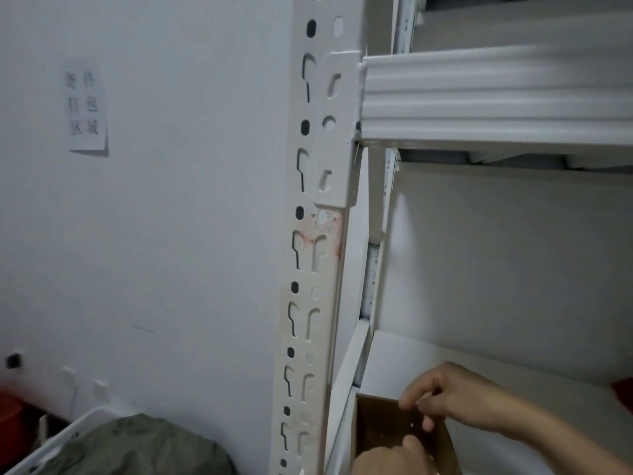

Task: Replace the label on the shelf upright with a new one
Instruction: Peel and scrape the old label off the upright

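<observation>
The white slotted shelf upright (318,186) runs up the middle of the view. A patch of red smears and glue residue (323,233) marks it just below the beam bracket, and I see no label stuck there. At the bottom right an open brown cardboard box (380,426) sits on the lower shelf. My right hand (455,395) reaches in from the right with its fingertips pinched together over the box; what they pinch is too small to make out. My left hand (394,455) is at the bottom edge, partly cut off, in front of the box.
A white shelf beam (496,94) crosses the upper right, with a white shelf board (496,378) below it. A paper notice (85,108) hangs on the wall at left. A white basket holding a grey-green bundle (144,447) sits at bottom left, beside something red (13,416).
</observation>
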